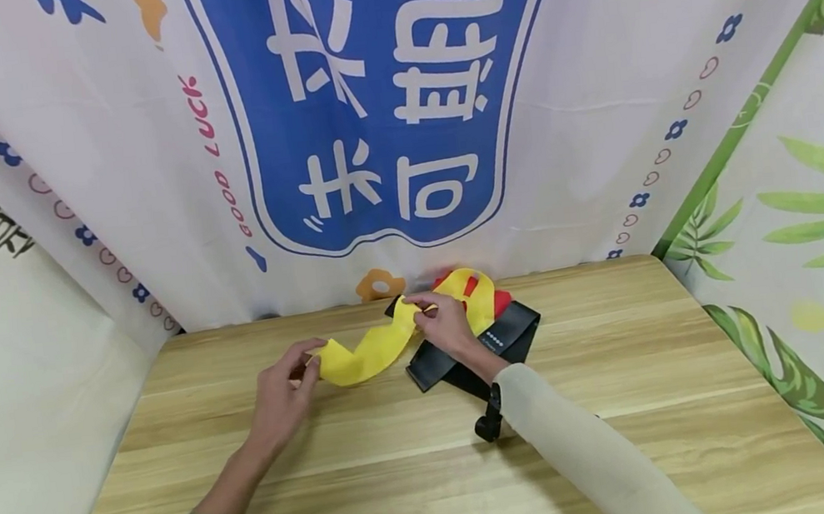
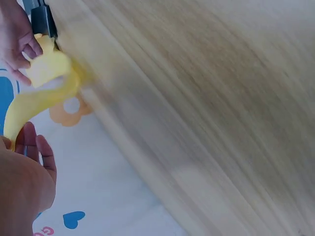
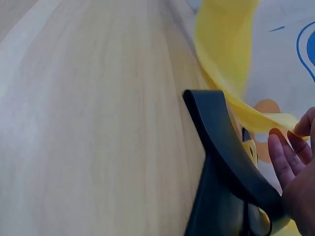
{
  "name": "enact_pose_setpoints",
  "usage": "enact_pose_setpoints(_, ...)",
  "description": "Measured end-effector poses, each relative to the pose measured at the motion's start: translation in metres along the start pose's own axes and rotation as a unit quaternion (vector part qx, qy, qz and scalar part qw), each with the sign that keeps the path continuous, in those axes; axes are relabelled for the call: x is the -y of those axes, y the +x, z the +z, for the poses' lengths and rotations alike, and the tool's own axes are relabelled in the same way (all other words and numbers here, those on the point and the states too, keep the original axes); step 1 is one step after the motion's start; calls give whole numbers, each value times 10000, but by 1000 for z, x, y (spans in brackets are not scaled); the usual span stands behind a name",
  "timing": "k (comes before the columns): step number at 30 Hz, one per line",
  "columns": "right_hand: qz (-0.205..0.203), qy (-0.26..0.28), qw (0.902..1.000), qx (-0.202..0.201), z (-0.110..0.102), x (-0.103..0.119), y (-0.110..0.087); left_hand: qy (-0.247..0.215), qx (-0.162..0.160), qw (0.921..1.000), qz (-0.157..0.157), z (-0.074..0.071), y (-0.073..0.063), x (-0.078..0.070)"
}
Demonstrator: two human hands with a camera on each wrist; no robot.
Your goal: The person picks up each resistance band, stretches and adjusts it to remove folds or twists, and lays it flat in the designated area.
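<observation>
A flat yellow elastic band (image 1: 366, 361) stretches in a wavy strip between the two hands above the table. The left hand (image 1: 282, 386) pinches its left end between thumb and fingers. Farther right, the right hand (image 1: 448, 324) pinches the same band. In the right wrist view, its fingertips hold the band's edge beside a wide black band (image 3: 224, 142). On the table beneath and beyond the right hand, the black band lies folded with small white print on it. More yellow band loops over a red band (image 1: 503, 304) there, partly hidden by the hand.
The wooden table (image 1: 377, 495) ends at a white printed cloth (image 1: 573, 215) hanging just behind the bands. Printed cloths also flank the left and right sides. A black wrist strap (image 1: 491, 416) hangs below the right cuff.
</observation>
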State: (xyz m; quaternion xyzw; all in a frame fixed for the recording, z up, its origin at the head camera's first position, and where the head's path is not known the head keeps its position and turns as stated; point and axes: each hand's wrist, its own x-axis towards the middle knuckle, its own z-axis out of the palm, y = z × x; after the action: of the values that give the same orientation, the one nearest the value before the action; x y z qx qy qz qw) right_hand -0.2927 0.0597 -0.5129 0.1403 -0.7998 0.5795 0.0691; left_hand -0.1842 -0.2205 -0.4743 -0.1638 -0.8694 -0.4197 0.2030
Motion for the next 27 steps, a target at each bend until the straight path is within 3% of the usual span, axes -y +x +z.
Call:
enact_pose_setpoints(8, 108, 342, 9992, -174, -14, 0, 3, -111, -215, 9995, 219, -12, -2, 2)
enact_pose_setpoints(17, 501, 708, 9949, -508, -21, -7, 9, 404, -275, 9988, 77, -32, -14, 6)
enact_pose_setpoints(27, 778, 1773, 9785, -713, -22, -3, 15, 796, -510, 9951, 274, -47, -35, 3)
